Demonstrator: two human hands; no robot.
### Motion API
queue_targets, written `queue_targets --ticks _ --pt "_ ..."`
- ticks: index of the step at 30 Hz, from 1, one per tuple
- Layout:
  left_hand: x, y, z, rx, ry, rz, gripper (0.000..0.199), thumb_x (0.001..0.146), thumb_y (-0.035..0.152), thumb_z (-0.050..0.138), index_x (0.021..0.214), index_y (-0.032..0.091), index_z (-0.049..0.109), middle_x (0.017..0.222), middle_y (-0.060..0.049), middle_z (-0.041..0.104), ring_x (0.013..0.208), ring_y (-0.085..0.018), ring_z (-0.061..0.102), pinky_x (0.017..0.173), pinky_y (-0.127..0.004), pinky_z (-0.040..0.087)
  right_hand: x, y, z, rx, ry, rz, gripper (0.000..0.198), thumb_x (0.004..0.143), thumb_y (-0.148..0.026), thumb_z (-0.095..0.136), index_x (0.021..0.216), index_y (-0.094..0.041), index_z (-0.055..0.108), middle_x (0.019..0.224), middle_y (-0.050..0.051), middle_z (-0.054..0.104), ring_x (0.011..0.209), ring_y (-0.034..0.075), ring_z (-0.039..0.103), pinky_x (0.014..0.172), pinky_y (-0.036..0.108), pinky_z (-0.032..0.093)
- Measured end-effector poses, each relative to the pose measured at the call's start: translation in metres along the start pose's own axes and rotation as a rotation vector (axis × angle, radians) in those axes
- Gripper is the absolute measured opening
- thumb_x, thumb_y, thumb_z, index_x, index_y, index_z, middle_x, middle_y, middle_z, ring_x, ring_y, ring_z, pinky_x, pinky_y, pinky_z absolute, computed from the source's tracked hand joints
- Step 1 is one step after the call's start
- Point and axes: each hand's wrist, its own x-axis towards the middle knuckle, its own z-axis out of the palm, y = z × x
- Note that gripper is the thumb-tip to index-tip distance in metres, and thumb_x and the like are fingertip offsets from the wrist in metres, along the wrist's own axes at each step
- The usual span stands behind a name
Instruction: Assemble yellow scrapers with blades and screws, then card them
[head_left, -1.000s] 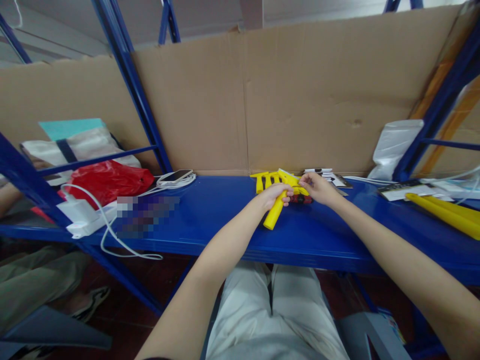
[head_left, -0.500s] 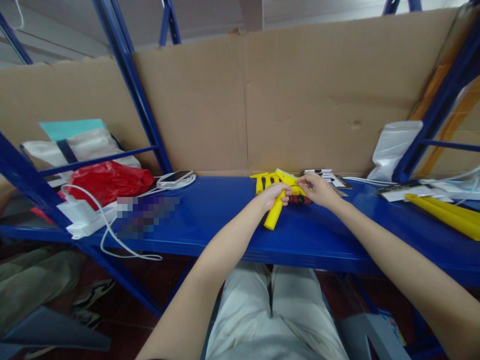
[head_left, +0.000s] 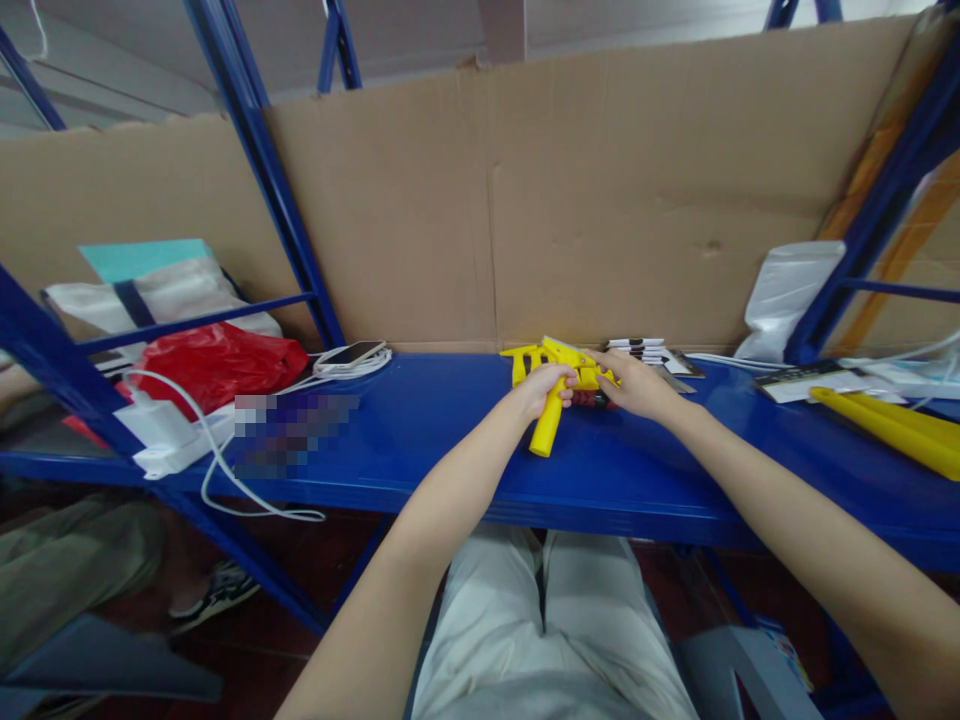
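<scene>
My left hand [head_left: 549, 388] is wrapped round the handle of a yellow plastic tool [head_left: 546, 428], whose tube-like end points down toward me. The tool's wider head, with a pale strip along its top, leans up past my fingers. Gripping that head from the right is my right hand [head_left: 634, 383], its fingertips partly hidden against the yellow plastic. Behind my left hand lies a yellow slotted piece [head_left: 519, 368]. A dark red and black item [head_left: 591, 399] rests below the head, mostly covered. The tool's exact kind cannot be made out.
Yellow long pieces [head_left: 892, 430] lie on the blue shelf [head_left: 435, 440] at right, near papers and packets [head_left: 806, 383]. On the left are a phone [head_left: 358, 353], a red bag [head_left: 225, 362] and a white power strip [head_left: 176, 455] with cables. Cardboard [head_left: 600, 200] stands behind.
My right hand has moved slightly down and left, from pinching near the tool's head to closing over it. The tool has tilted a little. At lower left, another person's leg and shoe have shifted.
</scene>
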Motion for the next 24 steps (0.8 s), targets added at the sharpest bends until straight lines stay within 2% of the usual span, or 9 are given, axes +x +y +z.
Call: queue_targets --ticks 2,4,8,11,15,19,24 --pt "0.002 -0.001 -0.001 -0.021 0.018 0.012 0.019 0.077 0.003 0.039 0.067 0.019 0.039 0.046 0.009 0.036 0.03 -0.004 0.028 0.035 -0.018 0.025 0.001 0.003 -0.001 0.002 0.009 0.006 0.04 0.08 -0.022 0.049 0.117 -0.018 0.062 0.097 0.012 0.062 0.09 0.025 0.059 0.084 0.041 0.049" --pt "0.005 -0.001 -0.003 -0.034 0.055 0.023 0.02 0.077 0.003 0.039 0.066 0.019 0.038 0.045 0.009 0.036 0.03 -0.004 0.028 0.035 -0.018 0.024 0.001 0.008 -0.001 -0.01 -0.015 -0.005 0.03 0.08 -0.028 0.053 0.104 -0.017 0.066 0.096 0.013 0.063 0.09 0.026 0.059 0.084 0.042 0.048" --pt "0.008 -0.002 -0.006 -0.041 0.145 0.036 0.02 0.078 0.003 0.038 0.065 0.019 0.037 0.045 0.008 0.037 0.03 -0.004 0.029 0.036 -0.018 0.024 -0.002 0.021 -0.001 -0.051 -0.193 -0.022 0.024 0.07 -0.043 0.068 0.08 -0.021 0.07 0.097 0.011 0.065 0.095 0.029 0.059 0.087 0.046 0.046" --pt "0.009 -0.002 -0.007 -0.05 0.188 0.039 0.02 0.079 0.004 0.038 0.065 0.019 0.037 0.044 0.008 0.037 0.03 -0.004 0.03 0.036 -0.018 0.025 -0.004 0.025 0.001 -0.072 -0.276 0.026 0.019 0.061 -0.036 0.076 0.074 -0.022 0.07 0.098 0.012 0.067 0.097 0.031 0.059 0.088 0.047 0.046" --pt "0.008 -0.001 -0.007 -0.063 0.207 0.044 0.02 0.078 0.004 0.038 0.065 0.019 0.037 0.044 0.008 0.037 0.03 -0.004 0.03 0.037 -0.017 0.024 -0.003 0.024 -0.005 -0.055 -0.282 0.053 0.014 0.06 -0.03 0.076 0.063 -0.022 0.066 0.088 0.01 0.068 0.09 0.029 0.062 0.083 0.044 0.048" --pt "0.006 0.0 -0.006 -0.073 0.21 0.021 0.02 0.079 0.004 0.041 0.066 0.019 0.038 0.045 0.009 0.037 0.03 -0.003 0.028 0.037 -0.016 0.024 -0.002 0.027 -0.02 0.137 -0.265 0.116 0.018 0.065 -0.038 0.073 0.066 -0.022 0.064 0.071 0.004 0.067 0.07 0.022 0.062 0.066 0.035 0.049" --pt "0.006 0.001 -0.006 -0.081 0.245 0.042 0.02 0.078 0.003 0.041 0.066 0.019 0.038 0.045 0.009 0.037 0.03 -0.004 0.029 0.037 -0.017 0.026 -0.001 0.026 -0.037 0.602 -0.06 0.433 0.028 0.07 -0.042 0.072 0.073 -0.019 0.056 0.057 0.001 0.063 0.047 0.015 0.058 0.044 0.026 0.044"
